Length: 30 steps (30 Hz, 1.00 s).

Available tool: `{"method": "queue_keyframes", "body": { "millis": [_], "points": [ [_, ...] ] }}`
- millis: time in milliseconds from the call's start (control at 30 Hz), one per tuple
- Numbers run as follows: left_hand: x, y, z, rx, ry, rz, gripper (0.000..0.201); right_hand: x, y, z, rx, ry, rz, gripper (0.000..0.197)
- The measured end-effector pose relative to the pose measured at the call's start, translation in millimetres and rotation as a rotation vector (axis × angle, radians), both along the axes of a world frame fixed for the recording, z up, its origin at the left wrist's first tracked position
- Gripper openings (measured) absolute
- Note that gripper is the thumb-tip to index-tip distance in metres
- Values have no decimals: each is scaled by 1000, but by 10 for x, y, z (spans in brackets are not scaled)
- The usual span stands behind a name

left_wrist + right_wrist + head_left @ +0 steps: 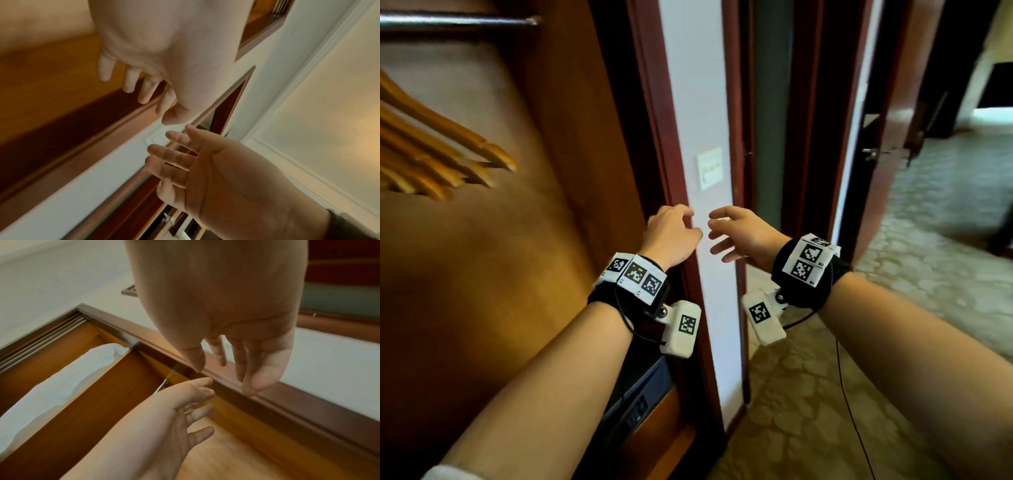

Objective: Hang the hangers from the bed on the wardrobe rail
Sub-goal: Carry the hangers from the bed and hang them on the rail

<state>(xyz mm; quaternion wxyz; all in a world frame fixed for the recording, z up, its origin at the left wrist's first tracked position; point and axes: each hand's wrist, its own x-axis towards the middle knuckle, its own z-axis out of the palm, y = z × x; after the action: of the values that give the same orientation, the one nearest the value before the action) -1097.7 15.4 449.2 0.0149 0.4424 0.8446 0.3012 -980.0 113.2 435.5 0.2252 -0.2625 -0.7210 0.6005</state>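
- Now I see both hands raised in front of the wardrobe's dark door frame (671, 164), near each other but apart.
- My left hand (671, 236) has loosely curled fingers, its grip holding nothing.
- My right hand (739, 236) has spread, relaxed fingers, its grip also empty.
- Wooden hangers (438, 154) hang inside the wardrobe at upper left, below the metal rail (458, 22).
- A light switch (710, 168) sits on the white wall strip above my hands.

Hangers (441, 150) left of left hand (671, 236): glossy varnished wood. Rail (458, 21) above: polished metal. Wardrobe panels (524, 240): smooth satin wood
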Motion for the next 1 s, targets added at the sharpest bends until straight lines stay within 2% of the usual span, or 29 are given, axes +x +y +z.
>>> {"method": "queue_keyframes", "body": {
  "millis": [100, 300, 534, 767, 868, 1001],
  "points": [
    [418, 334, -49, -4, -50, -94, 51, 510, 197, -78, -30, 3, -88, 35],
    [1717, 1104, -183, -36, -65, -316, 45, 2012, 633, -195, -23, -48, -293, 32],
    [4072, 1850, -413, -113, -112, -650, 42, 4496, 946, -387, -85, -56, -611, 32],
    [6194, 2130, -606, -205, -103, -965, 41, 6579, 627, -613, -156, -28, -942, 29],
    [7176, 2077, -741, -255, -79, -1142, 41, 7470, 284, -747, -195, -30, -1121, 30],
    [8228, 1825, -895, -329, -88, -1359, 41, 8361, -264, -904, -252, 1, -1333, 30]
  ]
}}
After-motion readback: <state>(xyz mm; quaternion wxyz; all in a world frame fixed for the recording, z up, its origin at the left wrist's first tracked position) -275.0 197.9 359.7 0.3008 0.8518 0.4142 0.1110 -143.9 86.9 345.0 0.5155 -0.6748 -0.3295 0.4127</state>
